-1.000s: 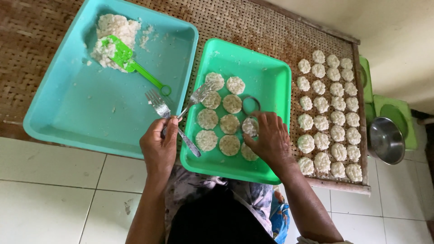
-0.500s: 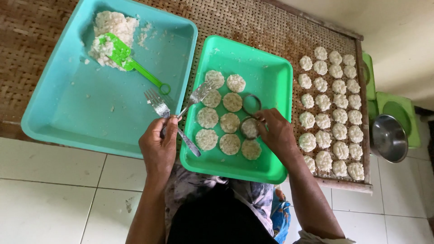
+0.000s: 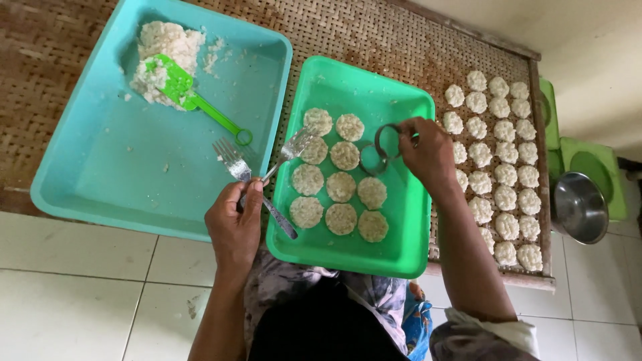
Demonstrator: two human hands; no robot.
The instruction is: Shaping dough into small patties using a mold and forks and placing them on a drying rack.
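My right hand (image 3: pixel 428 150) pinches a thin metal ring mould (image 3: pixel 388 142) and holds it just above the green tray (image 3: pixel 401 227), near its far right side; a second ring (image 3: pixel 372 160) shows just beside it, close to the tray floor, though I cannot tell whether the 2 are joined. My left hand (image 3: pixel 235 224) is clenched around the handles of 2 forks: one fork (image 3: pixel 234 160) points over the rim of the blue tray (image 3: pixel 100 174), the other fork (image 3: pixel 294 146) reaches into the green tray, its tines touching a rice cake.

In the green tray lie 10 round, flat rice cakes (image 3: pixel 341 187) in rough rows, left of the rings. The blue tray stands just beside it on my left, with a heap of cooked rice (image 3: pixel 164 57) in its far corner and a green plastic paddle (image 3: pixel 190 100) resting in the heap.

Both trays sit on a woven bamboo mat (image 3: pixel 361 33). On the mat to my right, many more rice cakes (image 3: pixel 498 160) lie in close rows. Beyond the mat's edge stand a steel bowl (image 3: pixel 578 207) and green plastic stools (image 3: pixel 595 164) on the white tiled floor (image 3: pixel 73 294).
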